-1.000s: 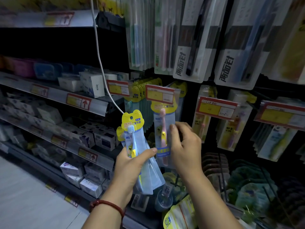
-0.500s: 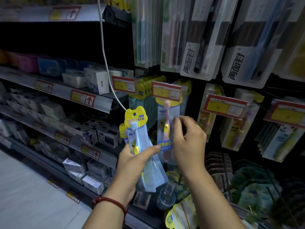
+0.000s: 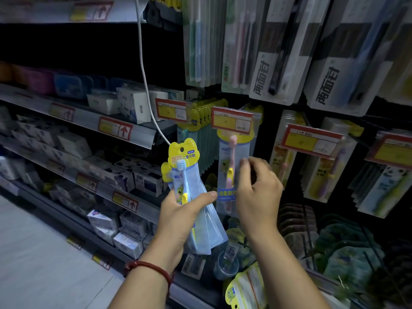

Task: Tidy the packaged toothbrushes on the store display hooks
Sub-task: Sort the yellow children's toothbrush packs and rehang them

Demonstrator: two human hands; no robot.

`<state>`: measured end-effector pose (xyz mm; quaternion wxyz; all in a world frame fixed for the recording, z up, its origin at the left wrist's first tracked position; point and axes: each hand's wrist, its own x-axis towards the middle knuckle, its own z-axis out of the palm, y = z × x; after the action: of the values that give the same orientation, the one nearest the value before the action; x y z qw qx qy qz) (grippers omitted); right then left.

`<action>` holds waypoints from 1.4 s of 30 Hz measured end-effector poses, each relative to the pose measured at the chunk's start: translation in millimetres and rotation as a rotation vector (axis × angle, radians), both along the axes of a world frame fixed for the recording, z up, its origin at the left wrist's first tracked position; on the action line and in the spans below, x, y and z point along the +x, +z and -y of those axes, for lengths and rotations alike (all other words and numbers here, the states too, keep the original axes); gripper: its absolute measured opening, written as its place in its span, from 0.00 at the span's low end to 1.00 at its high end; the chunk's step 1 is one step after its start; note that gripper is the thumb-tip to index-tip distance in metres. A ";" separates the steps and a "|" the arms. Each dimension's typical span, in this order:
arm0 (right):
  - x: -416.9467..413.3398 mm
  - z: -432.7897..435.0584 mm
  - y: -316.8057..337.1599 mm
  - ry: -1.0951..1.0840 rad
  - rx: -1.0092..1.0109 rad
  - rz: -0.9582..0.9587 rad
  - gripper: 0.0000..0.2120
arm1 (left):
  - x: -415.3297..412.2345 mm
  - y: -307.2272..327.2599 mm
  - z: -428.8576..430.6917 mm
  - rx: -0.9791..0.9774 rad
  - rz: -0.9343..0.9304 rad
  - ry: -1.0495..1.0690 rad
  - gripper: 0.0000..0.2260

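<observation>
My left hand (image 3: 182,216) grips a small stack of blue children's toothbrush packs (image 3: 184,172) with yellow header cards, held upright in front of the shelving. To its right a pink toothbrush pack (image 3: 230,172) hangs from a hook under a red and yellow price tag (image 3: 231,120). My right hand (image 3: 259,194) is at that pack's right edge with curled fingers; whether it pinches the pack is not clear. A row of yellow-topped packs (image 3: 201,114) hangs on the hook just left of it.
Larger toothbrush packs (image 3: 281,52) hang on the upper hooks, and more children's packs (image 3: 321,172) hang to the right. Shelves of boxed goods (image 3: 131,105) run along the left. A white cable (image 3: 145,74) hangs down near the held packs.
The view has shifted slightly. My right hand has slid a little to the right along the pink pack's edge. My left hand keeps its hold on the blue packs.
</observation>
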<state>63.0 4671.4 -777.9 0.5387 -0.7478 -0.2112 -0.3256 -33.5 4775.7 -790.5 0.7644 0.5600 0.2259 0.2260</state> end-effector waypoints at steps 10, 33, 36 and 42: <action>11.7 0.2 -3.5 0.030 -0.004 -0.159 0.10 | 2.8 -1.2 -0.7 0.015 -0.008 -0.002 0.18; 79.4 -5.1 23.9 -0.019 -0.175 -0.656 0.20 | 8.9 -10.6 6.0 0.163 -0.025 -0.078 0.15; 28.5 9.4 9.4 0.222 -0.052 -0.647 0.09 | 5.2 -14.6 18.2 0.211 -0.046 -0.001 0.16; -37.6 47.5 2.1 0.630 0.031 -0.746 0.09 | -2.6 -20.4 44.1 0.280 -0.096 0.032 0.09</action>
<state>25.4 4623.8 -775.8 0.6610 -0.7052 -0.2147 0.1405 -36.0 4731.5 -810.9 0.6633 0.6677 0.2372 0.2406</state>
